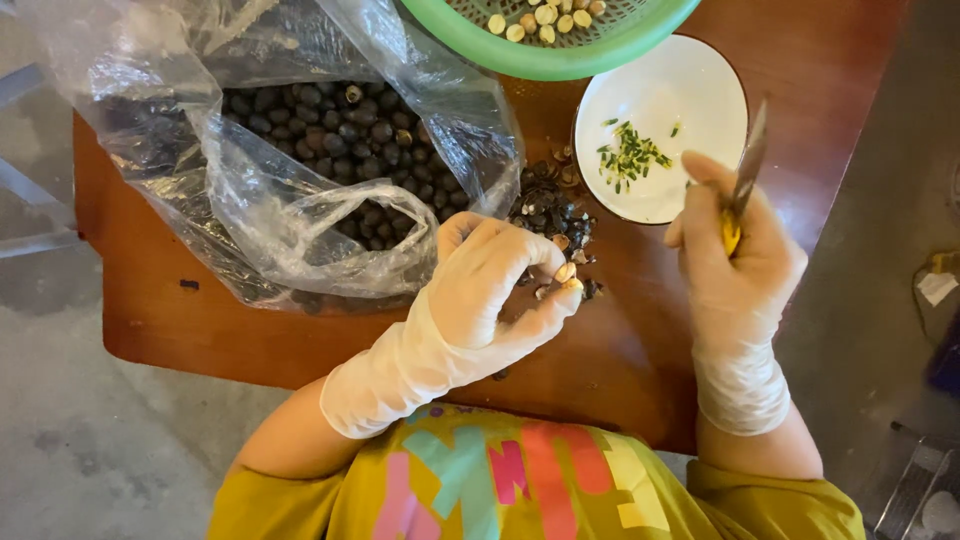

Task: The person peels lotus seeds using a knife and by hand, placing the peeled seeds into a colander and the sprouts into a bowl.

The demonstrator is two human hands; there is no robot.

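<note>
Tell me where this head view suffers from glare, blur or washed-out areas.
Head view: glare streaks across the clear plastic bag, veiling some of the dark nuts inside; the white plate is nearly washed out; the knife in the right hand is slightly motion-blurred; the left hand and wooden table look evenly lit and reasonably sharp.

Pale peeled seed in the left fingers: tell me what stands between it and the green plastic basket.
The heap of dark shell scraps lies on the wooden table between the pale peeled seed and the green plastic basket; the air above looks free.
</note>
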